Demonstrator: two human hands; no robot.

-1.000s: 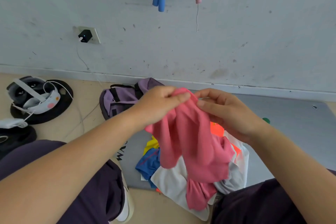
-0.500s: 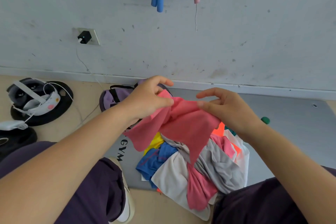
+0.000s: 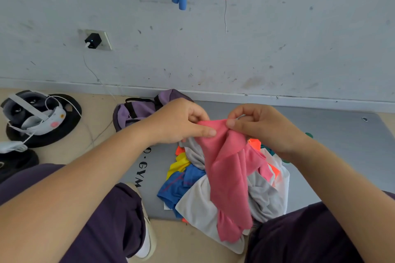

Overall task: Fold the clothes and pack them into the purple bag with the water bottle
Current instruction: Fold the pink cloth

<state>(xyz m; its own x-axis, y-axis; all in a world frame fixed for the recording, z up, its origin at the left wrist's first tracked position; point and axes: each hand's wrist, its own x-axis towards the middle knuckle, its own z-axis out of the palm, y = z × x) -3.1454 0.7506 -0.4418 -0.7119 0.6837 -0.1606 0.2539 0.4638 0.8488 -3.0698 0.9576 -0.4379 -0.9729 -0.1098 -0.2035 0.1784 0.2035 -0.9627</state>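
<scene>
Currently pinched at its top edge by left hand (image 3: pixel 179 123) and right hand (image 3: pixel 259 127), close together: pink garment (image 3: pixel 229 173), long axis hanging down over clothes pile (image 3: pixel 213 181). Beyond pile, nearer left hand: purple bag (image 3: pixel 136 111).

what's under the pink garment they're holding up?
Under the pink garment, held by the left hand and right hand, is a heap on the grey mat: grey, white, blue, yellow and orange clothes. Anything directly beneath the pink fabric is covered.
</scene>
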